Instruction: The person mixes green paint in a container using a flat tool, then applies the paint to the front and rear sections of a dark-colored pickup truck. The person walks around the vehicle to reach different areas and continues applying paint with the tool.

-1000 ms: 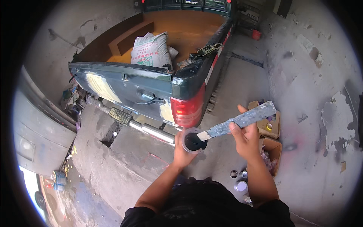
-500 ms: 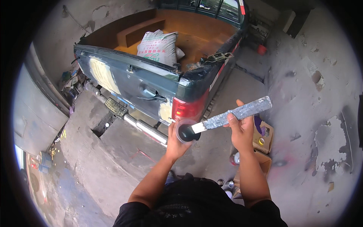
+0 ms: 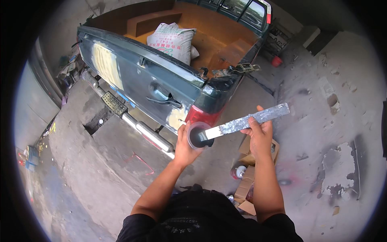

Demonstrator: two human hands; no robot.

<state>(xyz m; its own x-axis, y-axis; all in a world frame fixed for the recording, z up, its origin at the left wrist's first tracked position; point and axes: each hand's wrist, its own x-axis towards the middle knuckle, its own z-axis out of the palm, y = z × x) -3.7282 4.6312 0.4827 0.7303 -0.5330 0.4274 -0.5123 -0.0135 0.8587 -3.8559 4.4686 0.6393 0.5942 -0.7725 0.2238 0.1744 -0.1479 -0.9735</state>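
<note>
My left hand (image 3: 184, 147) holds a small round cup (image 3: 198, 136) with dark grey paint inside. My right hand (image 3: 258, 135) grips a flat, paint-crusted stirring stick (image 3: 246, 120) near its middle, and the stick's lower end dips into the cup. Both hands are held just behind the right rear corner of a dark green pickup truck, close to its red tail light (image 3: 200, 116). The tailgate (image 3: 139, 82) is shut, with sanded, pale patches on its panel.
A white printed sack (image 3: 172, 40) lies in the orange-brown truck bed (image 3: 213, 24). A chrome rear bumper bar (image 3: 139, 129) runs under the tailgate. Open cardboard boxes with spray cans (image 3: 244, 177) sit on the concrete floor by my feet. Stained concrete spreads to the right.
The view has swung closer to the truck's tailgate. My hands kept the cup and stick together, with the stick still in the cup and angled slightly differently.
</note>
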